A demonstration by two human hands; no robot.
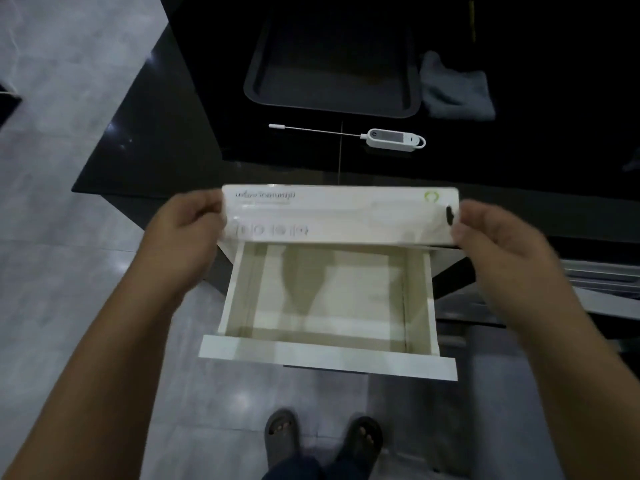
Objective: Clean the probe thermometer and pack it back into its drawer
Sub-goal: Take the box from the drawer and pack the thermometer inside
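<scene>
A white probe thermometer (pixel 391 138) lies on the black counter (pixel 194 133), its thin metal probe pointing left with a white cap on the tip. Below the counter a white drawer (pixel 325 355) stands pulled out, with nothing lying in it. Over the drawer's back I hold a long white packaging box (pixel 339 214) flat between both hands. My left hand (pixel 188 226) grips its left end, and my right hand (pixel 491 230) grips its right end.
A dark tray (pixel 332 64) sits at the back of the counter, with a grey cloth (pixel 457 88) to its right. Grey tiled floor spreads left and below, where my feet in sandals (pixel 323 441) stand. A metal rail edge shows at right.
</scene>
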